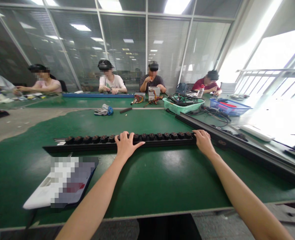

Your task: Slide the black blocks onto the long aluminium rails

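A long black socket strip (87,146) lies across the green table, with a row of round dark sockets set in its channel. My left hand (126,145) grips its middle from above, the fingers bent over the sockets and the thumb along the near side. At the right end, my right hand (204,142) has its fingers pinched on the strip's tip; the exact contact is partly hidden. Just beyond that end, a second long black rail (247,155) runs diagonally toward the right edge.
On the left lie a white object (41,191) and a dark phone-like device (87,173), partly blurred. Farther back are gloves (104,110), a short dark bar (125,110), a green basket of cables (181,107) and a blue basket (234,110). Several people sit across the table.
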`<state>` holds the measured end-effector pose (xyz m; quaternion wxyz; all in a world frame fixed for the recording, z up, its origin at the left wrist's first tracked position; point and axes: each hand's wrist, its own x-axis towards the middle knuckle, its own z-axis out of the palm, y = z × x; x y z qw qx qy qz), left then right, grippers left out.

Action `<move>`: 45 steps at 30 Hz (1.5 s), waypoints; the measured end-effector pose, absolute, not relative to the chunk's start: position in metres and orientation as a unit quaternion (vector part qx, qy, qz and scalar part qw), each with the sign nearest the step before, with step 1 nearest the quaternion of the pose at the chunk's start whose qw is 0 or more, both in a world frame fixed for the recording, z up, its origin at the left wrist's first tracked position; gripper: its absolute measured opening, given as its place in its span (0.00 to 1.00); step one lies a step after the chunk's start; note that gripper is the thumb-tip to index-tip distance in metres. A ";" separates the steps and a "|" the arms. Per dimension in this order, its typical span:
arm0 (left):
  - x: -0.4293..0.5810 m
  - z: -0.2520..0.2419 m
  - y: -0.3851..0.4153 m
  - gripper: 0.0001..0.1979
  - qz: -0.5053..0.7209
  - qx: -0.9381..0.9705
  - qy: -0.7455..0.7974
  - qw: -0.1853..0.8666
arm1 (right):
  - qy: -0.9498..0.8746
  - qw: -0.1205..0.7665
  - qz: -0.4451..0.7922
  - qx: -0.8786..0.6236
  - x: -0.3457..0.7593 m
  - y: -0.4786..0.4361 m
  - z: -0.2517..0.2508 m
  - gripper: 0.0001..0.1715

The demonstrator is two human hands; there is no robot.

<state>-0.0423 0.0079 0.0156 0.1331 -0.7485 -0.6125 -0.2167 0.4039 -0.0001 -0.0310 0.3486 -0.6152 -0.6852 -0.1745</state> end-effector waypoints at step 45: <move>-0.042 0.016 0.009 0.42 -0.215 -0.750 -0.609 0.144 | -0.670 0.351 -0.195 -0.625 0.414 0.002 -0.036 0.21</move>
